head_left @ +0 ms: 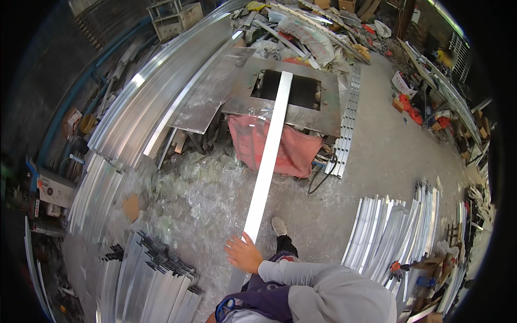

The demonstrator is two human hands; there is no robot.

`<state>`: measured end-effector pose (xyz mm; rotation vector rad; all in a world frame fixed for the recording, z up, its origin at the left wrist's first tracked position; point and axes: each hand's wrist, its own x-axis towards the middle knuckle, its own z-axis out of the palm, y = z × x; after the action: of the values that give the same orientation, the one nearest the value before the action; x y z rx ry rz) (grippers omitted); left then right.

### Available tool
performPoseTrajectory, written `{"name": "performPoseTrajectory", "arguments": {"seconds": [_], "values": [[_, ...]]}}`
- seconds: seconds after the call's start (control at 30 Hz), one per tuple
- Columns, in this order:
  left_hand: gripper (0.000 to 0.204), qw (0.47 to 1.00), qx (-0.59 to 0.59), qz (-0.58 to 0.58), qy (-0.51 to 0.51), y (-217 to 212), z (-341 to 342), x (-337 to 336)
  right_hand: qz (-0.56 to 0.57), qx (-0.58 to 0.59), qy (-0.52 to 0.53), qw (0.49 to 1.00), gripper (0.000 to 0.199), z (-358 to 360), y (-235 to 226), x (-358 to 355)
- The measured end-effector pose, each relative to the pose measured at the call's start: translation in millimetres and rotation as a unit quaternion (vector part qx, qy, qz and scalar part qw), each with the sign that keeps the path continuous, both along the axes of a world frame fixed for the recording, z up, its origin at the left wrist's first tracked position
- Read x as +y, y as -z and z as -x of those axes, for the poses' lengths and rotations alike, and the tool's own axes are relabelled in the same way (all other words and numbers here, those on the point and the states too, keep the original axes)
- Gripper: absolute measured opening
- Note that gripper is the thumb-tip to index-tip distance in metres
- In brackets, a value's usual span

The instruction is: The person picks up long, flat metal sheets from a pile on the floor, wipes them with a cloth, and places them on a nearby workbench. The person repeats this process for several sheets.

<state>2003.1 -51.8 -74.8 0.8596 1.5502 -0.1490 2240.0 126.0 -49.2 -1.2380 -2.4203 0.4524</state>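
A long, pale silver metal bar (267, 156) slopes up and away from my lap. Its far end lies over the dark rectangular opening (307, 91) in a metal-topped bench (328, 116). My right hand (245, 255) lies across the bar near its close end, fingers stretched and spread past its left edge. The underside of this hand is hidden. My left hand does not show. A faded red sack or cloth (245, 141) hangs on the bench's near side, behind the bar.
Long metal profiles lean at left (161, 75). Bundled profiles stand at lower left (145, 285) and lower right (377, 231). Crumpled clear film (188, 188) covers the floor left of my foot (279, 226). A perforated metal strip (349, 118) lies right of the bench. Scrap (307, 37) is piled behind.
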Motion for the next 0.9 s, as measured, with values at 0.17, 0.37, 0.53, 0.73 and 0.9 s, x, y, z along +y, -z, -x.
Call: {"name": "performPoseTrajectory", "arguments": {"seconds": [0.17, 0.37, 0.53, 0.73, 0.9], "values": [[0.074, 0.999, 0.020, -0.035, 0.033, -8, -35, 68, -0.029, 0.098, 0.073, 0.992, 0.041, -42, -8, 80], [0.067, 0.970, -0.059, -0.231, 0.049, -3, -148, 275, -0.017, 0.200, 0.219, 0.955, 0.040, -142, -37, 137], [0.067, 0.903, -0.084, -0.415, 0.072, 12, -276, 497, 0.058, 0.191, 0.267, 0.943, 0.034, -212, -9, 111], [0.068, 0.907, -0.112, -0.399, 0.079, -56, -349, 615, 0.110, 0.209, 0.263, 0.935, 0.027, -238, 13, 110], [0.068, 0.910, -0.096, -0.393, 0.089, -30, -319, 582, 0.204, 0.319, 0.335, 0.863, 0.028, -230, 27, 162]]}}
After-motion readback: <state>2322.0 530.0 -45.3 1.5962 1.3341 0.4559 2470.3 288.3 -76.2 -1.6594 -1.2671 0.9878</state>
